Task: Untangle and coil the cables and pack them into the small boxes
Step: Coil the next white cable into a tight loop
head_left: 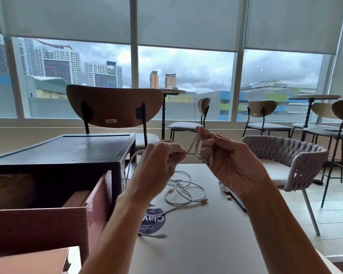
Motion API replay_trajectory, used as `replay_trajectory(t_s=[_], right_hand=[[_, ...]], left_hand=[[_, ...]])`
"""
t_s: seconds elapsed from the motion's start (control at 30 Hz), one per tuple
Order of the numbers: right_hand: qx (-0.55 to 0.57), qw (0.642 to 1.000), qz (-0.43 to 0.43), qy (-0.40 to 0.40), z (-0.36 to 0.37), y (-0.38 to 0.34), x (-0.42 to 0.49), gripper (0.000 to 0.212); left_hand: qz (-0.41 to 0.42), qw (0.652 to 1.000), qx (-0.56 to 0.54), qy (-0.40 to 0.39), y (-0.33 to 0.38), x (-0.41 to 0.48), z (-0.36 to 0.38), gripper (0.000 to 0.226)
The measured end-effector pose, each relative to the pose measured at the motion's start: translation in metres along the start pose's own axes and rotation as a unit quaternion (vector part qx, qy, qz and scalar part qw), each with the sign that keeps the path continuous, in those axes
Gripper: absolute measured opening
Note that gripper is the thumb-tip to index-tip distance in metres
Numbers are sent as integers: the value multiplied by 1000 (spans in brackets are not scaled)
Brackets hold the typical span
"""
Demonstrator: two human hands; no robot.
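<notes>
Here, the right hand (228, 163) grips smooth loops of a thin white cable (198, 147) wound round its curled fingers, raised above the table. The left hand (158, 161) pinches the taut strand leading off it. Below, more slender white cables (184, 191) lie tangled on the pale matte tabletop (196, 246), beside an open reddish wooden box (48, 224).

wooden chair (115, 105) and woven armchair (297, 155) stand by the table (196, 248) bearing a blue sticker (153, 222).
</notes>
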State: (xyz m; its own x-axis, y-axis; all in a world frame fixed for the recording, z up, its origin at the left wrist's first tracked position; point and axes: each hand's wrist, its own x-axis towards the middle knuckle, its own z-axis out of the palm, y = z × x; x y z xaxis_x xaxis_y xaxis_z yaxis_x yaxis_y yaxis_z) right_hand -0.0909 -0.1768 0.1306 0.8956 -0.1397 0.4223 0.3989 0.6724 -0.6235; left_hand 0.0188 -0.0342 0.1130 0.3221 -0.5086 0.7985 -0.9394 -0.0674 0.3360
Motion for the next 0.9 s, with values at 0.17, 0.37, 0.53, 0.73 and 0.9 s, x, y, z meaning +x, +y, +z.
replay_trajectory(t_s=[0.17,0.37,0.53,0.73,0.9], right_hand=[[19,999,-22,38,-6,2,5,80],[-11,981,-89,173,-2,6,8,27],[-104,943,-156,273,-3,11,6,21],[-363,871,-177,280,12,25,3,27],[-558,767,-198,247,12,32,4,31]], left_hand=[[-12,997,-15,-70,4,1,-2,17],[-1,990,-14,-139,5,1,-4,22],[8,985,-20,-173,9,1,-11,20],[39,985,-18,-165,13,5,-30,12],[38,987,-49,-151,15,8,-40,8]])
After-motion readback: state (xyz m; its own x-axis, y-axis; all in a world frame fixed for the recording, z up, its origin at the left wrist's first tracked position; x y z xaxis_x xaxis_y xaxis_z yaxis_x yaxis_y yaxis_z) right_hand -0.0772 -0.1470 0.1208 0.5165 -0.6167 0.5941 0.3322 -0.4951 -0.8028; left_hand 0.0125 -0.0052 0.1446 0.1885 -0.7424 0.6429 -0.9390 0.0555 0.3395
